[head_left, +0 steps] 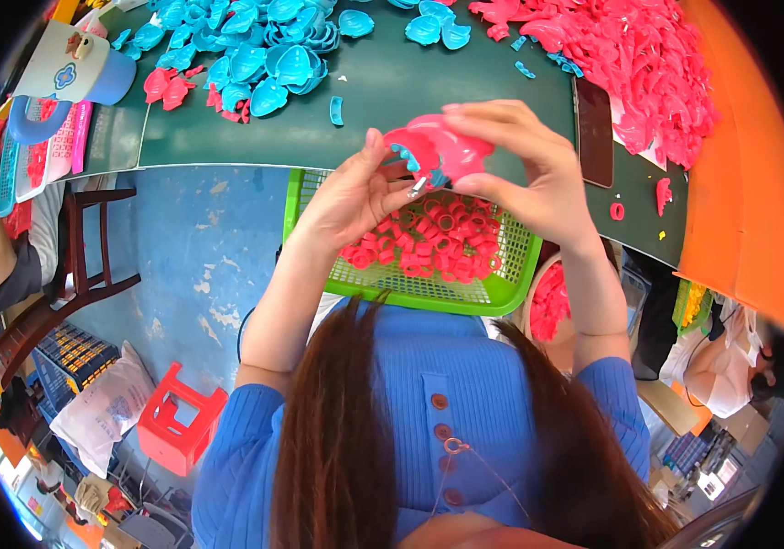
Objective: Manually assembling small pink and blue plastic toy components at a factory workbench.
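Note:
A glossy pink plastic shell [458, 149] with a blue toothed strip [405, 156] inside its open edge is held up between my hands, above a green basket [513, 297]. My right hand [531, 169] grips it from the right, thumb below and fingers on top. My left hand [355, 194] is closed around its left side, with the thumb raised along the edge. By the left fingertips a small silvery metal piece [417, 188] shows; its kind I cannot make out. Small pink rings [433, 240] fill the basket under the hands.
On the green table [227, 137] lie blue shells [268, 55] at the left and a heap of pink shells [630, 64] at the right. A phone [593, 133] lies near that heap. A blue-handled mug [72, 78] stands far left; a red stool [180, 419] is on the floor.

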{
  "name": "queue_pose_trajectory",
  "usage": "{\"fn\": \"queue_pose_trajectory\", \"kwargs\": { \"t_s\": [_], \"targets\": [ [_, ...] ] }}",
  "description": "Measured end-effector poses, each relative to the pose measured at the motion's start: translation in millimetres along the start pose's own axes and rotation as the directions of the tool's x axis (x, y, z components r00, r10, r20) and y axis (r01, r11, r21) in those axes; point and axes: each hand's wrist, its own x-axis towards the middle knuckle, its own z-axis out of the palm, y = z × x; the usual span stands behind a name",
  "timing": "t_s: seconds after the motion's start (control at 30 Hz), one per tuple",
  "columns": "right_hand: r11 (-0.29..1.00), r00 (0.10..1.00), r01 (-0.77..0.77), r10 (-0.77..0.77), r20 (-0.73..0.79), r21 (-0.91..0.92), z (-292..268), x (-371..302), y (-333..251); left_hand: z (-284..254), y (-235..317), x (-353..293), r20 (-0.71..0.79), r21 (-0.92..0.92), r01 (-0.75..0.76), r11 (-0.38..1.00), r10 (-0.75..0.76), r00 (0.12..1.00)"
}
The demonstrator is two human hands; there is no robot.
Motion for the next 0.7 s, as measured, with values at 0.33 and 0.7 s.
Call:
{"fn": "queue_pose_trajectory", "kwargs": {
  "t_s": [0.33,0.7],
  "targets": [
    [0.998,0.993,-0.026,0.033,0.114,-0.058,11.2,9.0,0.1,10.4,2.4,-3.9,-0.039,0.159,0.041,0.987,-0.035,0.999],
    [0.997,0.987,-0.039,0.049,0.153,-0.067,9.4,9.6,-1.0,9.2,1.1,-2.7,-0.037,0.132,0.057,0.990,-0.052,0.998]
  ]
}}
